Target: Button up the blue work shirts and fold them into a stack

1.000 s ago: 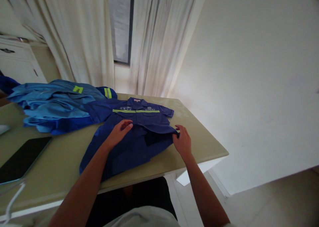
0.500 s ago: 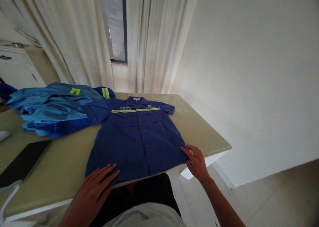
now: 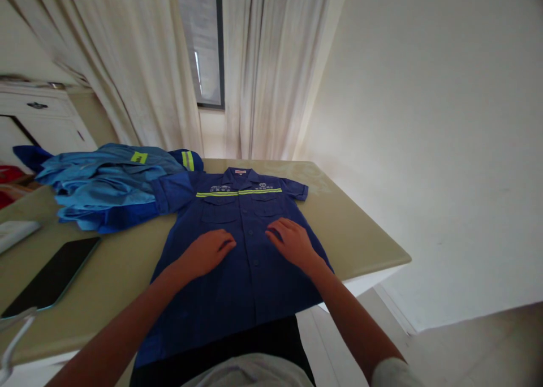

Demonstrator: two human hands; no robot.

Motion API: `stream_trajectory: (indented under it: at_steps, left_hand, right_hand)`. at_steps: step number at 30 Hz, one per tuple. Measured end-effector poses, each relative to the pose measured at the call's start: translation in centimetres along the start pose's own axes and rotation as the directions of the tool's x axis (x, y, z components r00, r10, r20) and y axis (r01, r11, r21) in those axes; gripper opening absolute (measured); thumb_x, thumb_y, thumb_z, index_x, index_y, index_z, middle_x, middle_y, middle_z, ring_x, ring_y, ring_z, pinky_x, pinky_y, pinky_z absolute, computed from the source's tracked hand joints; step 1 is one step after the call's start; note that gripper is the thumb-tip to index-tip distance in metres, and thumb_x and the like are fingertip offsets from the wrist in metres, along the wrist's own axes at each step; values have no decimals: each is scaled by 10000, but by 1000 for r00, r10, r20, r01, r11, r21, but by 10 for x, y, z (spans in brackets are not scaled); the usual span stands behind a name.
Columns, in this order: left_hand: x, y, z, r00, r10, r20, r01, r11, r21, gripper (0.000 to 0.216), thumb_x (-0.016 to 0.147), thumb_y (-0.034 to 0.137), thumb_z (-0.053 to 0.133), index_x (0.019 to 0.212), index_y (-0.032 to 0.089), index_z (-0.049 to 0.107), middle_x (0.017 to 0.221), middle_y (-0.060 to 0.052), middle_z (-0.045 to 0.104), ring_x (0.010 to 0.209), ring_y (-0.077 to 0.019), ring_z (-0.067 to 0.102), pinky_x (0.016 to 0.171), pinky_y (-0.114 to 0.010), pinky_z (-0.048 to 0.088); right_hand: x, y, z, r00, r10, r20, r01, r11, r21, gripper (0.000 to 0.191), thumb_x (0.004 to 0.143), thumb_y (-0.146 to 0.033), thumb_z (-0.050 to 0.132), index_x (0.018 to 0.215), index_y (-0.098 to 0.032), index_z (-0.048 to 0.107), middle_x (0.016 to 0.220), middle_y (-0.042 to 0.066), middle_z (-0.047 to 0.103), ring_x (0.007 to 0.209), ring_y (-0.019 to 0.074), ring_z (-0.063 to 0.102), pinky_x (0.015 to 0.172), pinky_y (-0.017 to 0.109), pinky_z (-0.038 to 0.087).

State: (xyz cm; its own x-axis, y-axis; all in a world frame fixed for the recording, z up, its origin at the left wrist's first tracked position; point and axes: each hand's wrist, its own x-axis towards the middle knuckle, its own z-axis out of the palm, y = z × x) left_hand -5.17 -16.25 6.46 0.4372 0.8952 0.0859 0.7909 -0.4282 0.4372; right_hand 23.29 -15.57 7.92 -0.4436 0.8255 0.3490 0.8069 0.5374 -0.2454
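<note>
A dark blue short-sleeved work shirt (image 3: 229,288) lies spread on the table, buttoned front facing up and collar at the far end. A yellow-and-silver reflective stripe crosses its chest above two flap pockets. The hem drops past the table's near edge toward my lap. My left hand (image 3: 211,251) is over the shirt's left half below the pocket, fingers loosely bent, with nothing seen in it. Opposite it, beyond the button line, my right hand (image 3: 292,241) is over the fabric, thumb apart from the fingers. Whether either palm presses the cloth is hidden.
A heap of blue garments (image 3: 106,183) sits at the back left, touching the shirt's sleeve. A black phone (image 3: 53,274) with a white cable (image 3: 19,342) and a white object (image 3: 17,233) lie at left. The table's (image 3: 360,234) right corner stands near the wall.
Both hands have left the shirt's hem corners and come inward and up to its middle. The hem now hangs over the near edge. The view has shifted slightly left.
</note>
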Motion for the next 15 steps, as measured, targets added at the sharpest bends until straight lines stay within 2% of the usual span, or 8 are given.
stream_trajectory:
  at_steps: [1,2,4,6,10,12,15]
  left_hand:
    - [30,1,1,993,-119,1,119,991,56,297,991,381,520,1007,248,784,1059,-89,769,1016,-246,714,960,-363,530]
    - [58,2,3,960,-279,-22,280,955,104,277,984,360,529,982,248,782,1063,-90,769,1025,-246,713,952,-352,527]
    - [101,0,11,915,-395,-84,403,907,121,305,995,288,472,1031,221,767,1121,-116,757,1038,-247,712,920,-342,531]
    - [125,-6,24,880,-453,-141,469,875,116,349,1005,247,417,1111,201,746,1179,-139,732,1075,-248,702,909,-333,530]
    - [132,-20,51,854,-442,-273,472,880,50,391,1029,275,385,1270,228,688,1273,-121,695,1157,-263,660,963,-361,511]
    - [130,-26,59,848,-428,-313,442,896,-28,377,1039,313,391,1262,254,689,1248,-90,718,1137,-267,664,962,-378,508]
    - [131,-33,60,837,-456,-303,423,890,-171,345,1032,359,441,1277,286,672,1194,-51,755,1094,-264,684,948,-387,510]
  right_hand:
    - [29,-7,10,999,12,53,-11,1000,-27,272,1052,-399,500,1138,-239,702,1103,76,720,1039,222,669,950,339,512]
    - [55,-11,21,994,33,100,-28,998,-50,242,1046,-367,516,1144,-238,696,1120,71,714,1058,218,665,928,320,515]
    - [95,-13,45,979,100,178,-82,991,-106,212,1022,-315,561,1178,-232,678,1172,72,698,1071,212,665,897,298,514]
    - [117,-8,70,961,169,220,-138,979,-150,197,1008,-302,582,1160,-225,680,1188,76,684,1068,212,665,877,292,514]
    - [122,7,103,977,169,131,-151,979,-136,209,1043,-312,515,1089,-208,690,1143,81,675,1073,209,643,868,293,514]
    - [119,13,109,986,134,99,-122,986,-114,228,1058,-307,485,1087,-208,688,1131,86,671,1064,197,631,877,280,506]
    - [119,17,111,994,78,82,-71,994,-88,250,1072,-308,462,1091,-205,689,1129,94,665,1060,190,615,905,272,492]
